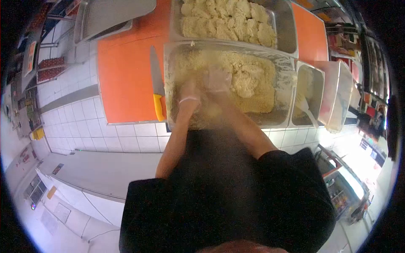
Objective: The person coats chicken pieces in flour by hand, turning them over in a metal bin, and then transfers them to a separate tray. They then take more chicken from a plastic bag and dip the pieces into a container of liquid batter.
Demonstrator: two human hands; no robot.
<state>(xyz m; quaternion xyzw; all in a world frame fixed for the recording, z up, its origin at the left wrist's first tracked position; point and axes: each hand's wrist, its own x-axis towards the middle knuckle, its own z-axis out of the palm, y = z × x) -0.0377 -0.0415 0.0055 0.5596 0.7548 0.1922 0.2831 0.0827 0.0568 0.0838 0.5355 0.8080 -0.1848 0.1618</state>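
Hands: left hand (188, 96) and right hand (217, 78) are smeared by motion blur; finger positions unreadable.
Working tray: crumb tray (270, 59) has its near wall partly hidden behind the forearms.
Far tray: upper tray (287, 29) is cut off by the top edge.
Top left: grey tray (114, 14) is cut off; contents not visible.
Right margin: shelves (371, 63) are too dark and small to identify.

Bright, flat indoor light; glare burns out the floor (368, 168) lower right. Fisheye bend, black vignette at corners (tiles (126, 141) curve badly). Motion blur smears left hand (188, 96) and right hand (217, 78); tray rim (228, 43) gleams.
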